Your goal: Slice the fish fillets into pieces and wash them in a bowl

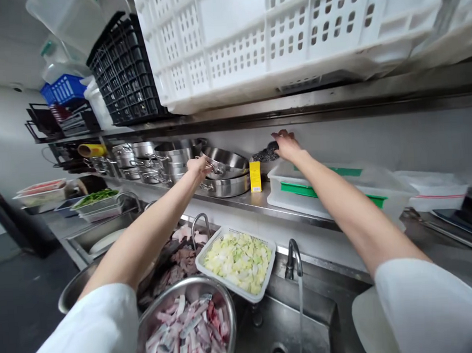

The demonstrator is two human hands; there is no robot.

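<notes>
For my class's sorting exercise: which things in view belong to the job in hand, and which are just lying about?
Apparently in use:
- upper steel pan, at the left hand
- dark wiry bundle, at the right hand

Apparently just about:
- yellow box
- chopped leaves
- cut fish
- clear container

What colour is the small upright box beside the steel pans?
The box is mostly yellow, best seen in the head view.

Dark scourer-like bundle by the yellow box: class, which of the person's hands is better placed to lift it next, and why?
Probably the right hand: its fingers are at the dark bundle, seemingly touching it. The left hand is farther off, at the upper steel pan.
</notes>
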